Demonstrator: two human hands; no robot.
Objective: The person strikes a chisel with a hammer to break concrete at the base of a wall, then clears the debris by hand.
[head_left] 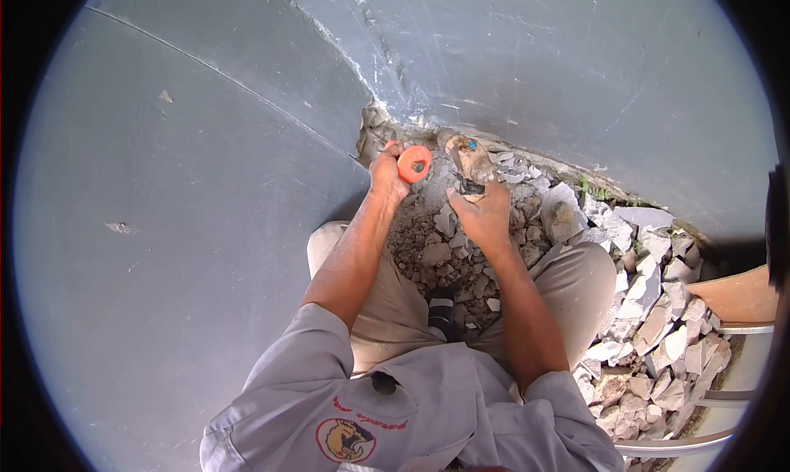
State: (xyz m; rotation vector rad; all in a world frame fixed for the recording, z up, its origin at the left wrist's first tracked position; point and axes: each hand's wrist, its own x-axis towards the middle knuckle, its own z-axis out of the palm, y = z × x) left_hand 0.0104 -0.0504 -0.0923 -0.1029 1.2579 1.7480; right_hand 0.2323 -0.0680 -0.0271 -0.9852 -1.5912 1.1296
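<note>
An orange chisel handle with a round guard (414, 165) is held in my left hand (386, 174), whose fingers are wrapped round it beside the broken corner of the wall. To the right, my right hand (487, 213) grips the dark handle of a worn, dusty hammer (471, 158); a small blue spot shows on its head. The hammer head and the orange guard are a short way apart. Chipped, broken masonry (380, 126) lies just beyond my left hand. The chisel's tip cannot be made out.
Grey walls (189, 209) meet at the corner ahead. Broken rubble (650, 307) lies between my knees and along the right. Beside the rubble at the far right are a brown curved panel (736, 295) and metal hoops (679, 447). Small green plants (598, 190) grow at the wall base.
</note>
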